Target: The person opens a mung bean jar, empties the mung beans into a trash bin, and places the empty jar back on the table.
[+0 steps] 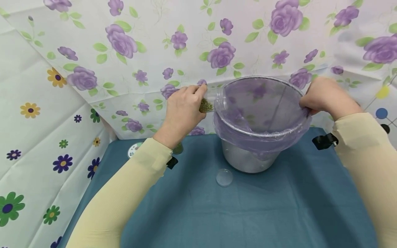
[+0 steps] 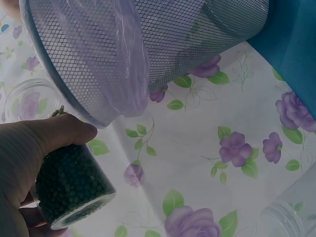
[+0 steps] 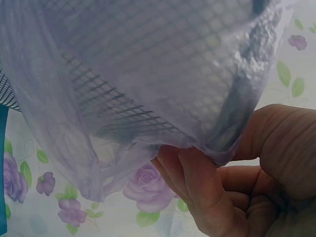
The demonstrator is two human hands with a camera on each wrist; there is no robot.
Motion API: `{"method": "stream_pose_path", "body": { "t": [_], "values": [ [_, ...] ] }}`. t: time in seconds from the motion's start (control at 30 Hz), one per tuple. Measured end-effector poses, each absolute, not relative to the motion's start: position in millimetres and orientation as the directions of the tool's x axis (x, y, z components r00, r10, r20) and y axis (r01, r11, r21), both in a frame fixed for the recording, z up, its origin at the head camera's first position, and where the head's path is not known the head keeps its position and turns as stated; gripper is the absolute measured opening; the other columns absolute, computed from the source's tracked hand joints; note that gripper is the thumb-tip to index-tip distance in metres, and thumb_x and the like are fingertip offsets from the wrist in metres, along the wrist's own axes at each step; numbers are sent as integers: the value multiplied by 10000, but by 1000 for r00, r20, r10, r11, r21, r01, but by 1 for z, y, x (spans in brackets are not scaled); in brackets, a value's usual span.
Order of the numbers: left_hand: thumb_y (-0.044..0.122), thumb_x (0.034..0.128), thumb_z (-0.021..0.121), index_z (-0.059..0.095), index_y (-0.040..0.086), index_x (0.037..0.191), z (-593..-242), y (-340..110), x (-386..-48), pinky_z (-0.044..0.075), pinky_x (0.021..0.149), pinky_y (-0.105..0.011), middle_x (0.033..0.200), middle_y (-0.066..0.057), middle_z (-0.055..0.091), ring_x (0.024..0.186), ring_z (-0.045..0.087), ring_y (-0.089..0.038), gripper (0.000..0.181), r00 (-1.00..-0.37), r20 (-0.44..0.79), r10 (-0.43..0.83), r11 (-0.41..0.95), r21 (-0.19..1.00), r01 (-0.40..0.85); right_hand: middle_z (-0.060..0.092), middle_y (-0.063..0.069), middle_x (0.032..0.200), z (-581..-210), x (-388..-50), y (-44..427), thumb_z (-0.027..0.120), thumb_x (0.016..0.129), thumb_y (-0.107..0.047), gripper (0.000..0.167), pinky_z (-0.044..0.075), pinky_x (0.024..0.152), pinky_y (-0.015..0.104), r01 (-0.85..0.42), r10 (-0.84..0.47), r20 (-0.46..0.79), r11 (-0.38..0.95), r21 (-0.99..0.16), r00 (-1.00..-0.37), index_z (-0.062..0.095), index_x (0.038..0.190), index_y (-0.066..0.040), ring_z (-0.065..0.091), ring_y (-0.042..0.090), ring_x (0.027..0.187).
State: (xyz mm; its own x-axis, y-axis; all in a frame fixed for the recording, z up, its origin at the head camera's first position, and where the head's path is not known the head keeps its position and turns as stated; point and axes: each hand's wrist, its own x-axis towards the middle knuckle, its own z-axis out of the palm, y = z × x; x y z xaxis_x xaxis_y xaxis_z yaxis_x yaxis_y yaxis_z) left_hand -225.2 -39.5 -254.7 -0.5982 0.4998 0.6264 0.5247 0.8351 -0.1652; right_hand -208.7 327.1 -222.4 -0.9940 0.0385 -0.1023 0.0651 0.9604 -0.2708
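Observation:
My left hand (image 1: 186, 106) grips a clear plastic jar (image 1: 207, 105) part full of small green grains that look like mung beans. The jar lies tipped nearly on its side, its mouth at the left rim of a metal mesh waste bin (image 1: 248, 161). In the left wrist view the grains (image 2: 74, 180) fill the base end of the jar. A thin purple bin bag (image 1: 262, 146) lines the bin and folds over its rim. On the far right of that rim, my right hand (image 1: 325, 98) pinches bag and rim between thumb and fingers (image 3: 202, 180).
A clear round lid (image 1: 224, 177) lies on the blue tablecloth (image 1: 217, 213) before the bin. Beside the left forearm are a partly hidden container with greenish contents (image 1: 178, 148) and a round white printed disc (image 1: 134, 150). Flowered sheeting (image 1: 149, 51) rises behind.

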Motion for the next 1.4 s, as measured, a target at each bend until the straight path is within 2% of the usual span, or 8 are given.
{"method": "stream_pose_path", "body": {
  "t": [0.43, 0.67, 1.4],
  "values": [
    [216, 660, 800, 586, 139, 1194, -255, -38, -225, 535, 839, -382, 1099, -60, 658, 971, 628, -255, 581, -561, 640, 526, 822, -212, 529, 613, 13, 446, -221, -209, 326, 549, 697, -149, 186, 411, 467, 304, 59, 31, -116, 968, -244, -993, 617, 587, -16, 622, 172, 456],
    [252, 649, 831, 575, 133, 1212, -254, -37, -225, 525, 883, -385, 1119, -76, 653, 1001, 626, -265, 629, -558, 632, 539, 817, -231, 528, 621, 22, 455, -221, -209, 326, 540, 706, -149, 183, 419, 475, 302, 66, 34, -129, 966, -249, -991, 606, 612, -6, 640, 180, 467],
    [239, 659, 805, 582, 136, 1198, -251, -33, -224, 498, 937, -383, 1118, -84, 657, 1004, 622, -274, 592, -534, 641, 552, 813, -272, 515, 615, 23, 455, -221, -209, 325, 544, 721, -151, 194, 401, 463, 310, 71, 43, -117, 966, -249, -992, 602, 638, 15, 615, 174, 458]
  ]
}}
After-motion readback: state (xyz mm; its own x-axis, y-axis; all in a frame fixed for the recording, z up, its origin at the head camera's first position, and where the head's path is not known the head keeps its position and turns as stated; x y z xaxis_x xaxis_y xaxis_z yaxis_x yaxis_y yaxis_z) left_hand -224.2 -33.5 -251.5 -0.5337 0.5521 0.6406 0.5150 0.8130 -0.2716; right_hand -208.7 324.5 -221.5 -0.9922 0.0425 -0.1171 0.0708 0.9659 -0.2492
